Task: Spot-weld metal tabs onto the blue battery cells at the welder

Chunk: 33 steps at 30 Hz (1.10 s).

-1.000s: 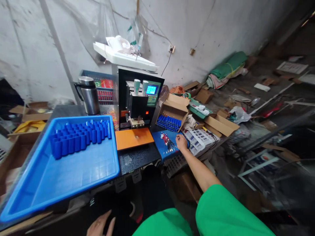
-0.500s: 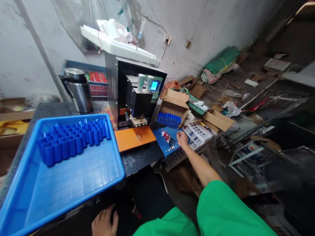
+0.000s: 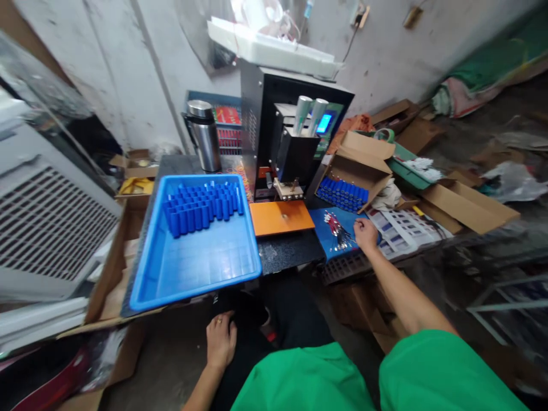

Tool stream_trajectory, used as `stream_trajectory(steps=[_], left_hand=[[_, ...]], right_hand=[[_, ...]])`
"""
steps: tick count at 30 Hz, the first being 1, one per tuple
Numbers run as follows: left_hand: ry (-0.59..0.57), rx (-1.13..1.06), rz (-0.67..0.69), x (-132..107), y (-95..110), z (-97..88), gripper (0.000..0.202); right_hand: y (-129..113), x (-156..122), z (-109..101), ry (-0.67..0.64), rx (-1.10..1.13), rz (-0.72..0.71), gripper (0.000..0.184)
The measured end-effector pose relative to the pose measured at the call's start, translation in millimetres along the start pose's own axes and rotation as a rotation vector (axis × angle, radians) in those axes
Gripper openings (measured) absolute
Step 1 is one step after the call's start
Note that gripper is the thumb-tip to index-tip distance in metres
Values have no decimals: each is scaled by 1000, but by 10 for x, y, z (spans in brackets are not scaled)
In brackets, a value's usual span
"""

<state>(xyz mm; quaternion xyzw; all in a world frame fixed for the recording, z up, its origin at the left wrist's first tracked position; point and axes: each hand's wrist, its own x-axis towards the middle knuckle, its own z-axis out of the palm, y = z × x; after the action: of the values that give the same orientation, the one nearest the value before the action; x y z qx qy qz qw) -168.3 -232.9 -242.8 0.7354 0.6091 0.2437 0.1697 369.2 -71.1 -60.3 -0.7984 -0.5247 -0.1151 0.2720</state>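
Observation:
My right hand [image 3: 365,234] reaches out to a small blue tray [image 3: 327,242] and rests on its right edge, fingers curled, next to a bundle of red and black wires [image 3: 334,229]; what the fingers grip is hidden. My left hand [image 3: 220,340] lies low below the table front on a black surface, fingers together and bent. Ahead stands a black spot-welding machine [image 3: 295,125] with an orange plate [image 3: 281,217] in front. A large blue tray [image 3: 194,245] at the left holds several rows of blue cylindrical cells [image 3: 201,206].
An open cardboard box [image 3: 357,165] with blue cells stands right of the machine. A steel thermos [image 3: 205,137] is behind the large tray. Cardboard boxes [image 3: 466,200] and printed sheets [image 3: 402,225] lie at the right. A white grilled appliance [image 3: 47,217] stands at the left.
The view has swung left and down, so the white appliance has come into sight. My left hand shows further up in the picture. My right hand stays at the small blue tray.

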Motion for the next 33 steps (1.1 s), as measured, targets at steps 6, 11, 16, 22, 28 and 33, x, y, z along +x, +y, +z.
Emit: stream_trajectory(steps=[6,11,16,22,28,33], left_hand=[[56,3,-36,-136,84,-151,25],[72,0,83,-149,470,-263,20],[40,-259,494,253,1421,-558,17],[377,-390,714,1094,2065,-1343,28],[591,-227,232,1857,1866,-1982,21],[620,-59,19,2272,1724,-2134,35]], right_hand=[[75,-70,92,43,40,7,34],[164,-125,209,61,108,34,34],[121,-78,217,29,257,89,38],[-61,130,113,-58,352,150,44],[-281,354,-29,-149,323,123,31],[-726,657,-75,-368,329,-4,21]])
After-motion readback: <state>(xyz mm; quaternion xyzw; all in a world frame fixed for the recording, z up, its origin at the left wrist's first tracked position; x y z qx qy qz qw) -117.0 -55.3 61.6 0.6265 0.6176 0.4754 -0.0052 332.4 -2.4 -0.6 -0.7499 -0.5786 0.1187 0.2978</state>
